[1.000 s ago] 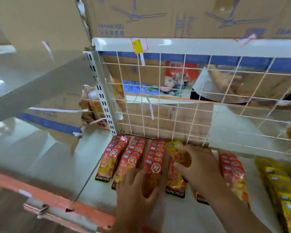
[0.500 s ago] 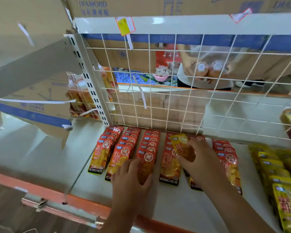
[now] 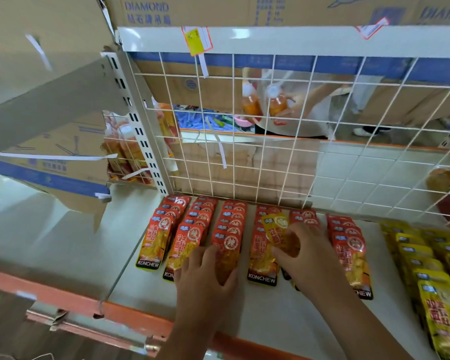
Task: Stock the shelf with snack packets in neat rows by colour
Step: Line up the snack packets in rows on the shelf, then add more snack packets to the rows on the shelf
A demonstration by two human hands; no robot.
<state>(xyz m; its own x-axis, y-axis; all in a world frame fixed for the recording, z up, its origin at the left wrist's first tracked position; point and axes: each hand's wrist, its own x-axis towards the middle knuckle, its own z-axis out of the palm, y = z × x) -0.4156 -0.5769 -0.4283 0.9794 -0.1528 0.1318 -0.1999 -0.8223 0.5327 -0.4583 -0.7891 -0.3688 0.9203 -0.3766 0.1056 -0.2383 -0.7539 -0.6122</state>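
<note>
Packets look mostly sorted already, far as I can see from where I'm standing. Six red rows (image 3: 234, 224) run front to back on the shelf (image 3: 257, 315). Each row overlaps like roof tiles, with the back packets up against the grid (image 3: 233, 162). The yellow rows (image 3: 426, 268) sit off to the right with a gap between the two colours. Makes sense to me: overlapping lets every label show, and the gap makes the colours read as separate blocks.

Odd one out is a single yellow packet (image 3: 276, 227). Right hand (image 3: 304, 253) has it pinched between thumb and fingers by its lower half, with the top end sticking up at a tilt over the fourth and fifth red rows. My guess is it's a stray being fished out of the red section, since it belongs with the yellows. Could be wrong, but it's clearly in the wrong colour zone.

Left hand (image 3: 205, 271) lies on the front packet of the third red row, fingers spread and only lightly bent, thumb out to the side. It looks more like pressing down than grabbing, probably to stop that row sliding while the other hand works next door.

So the yellow packet is up in the right hand, just right of the left hand. The hands are near each other but not touching, and the packet is well apart from the yellow rows it should join.
</note>
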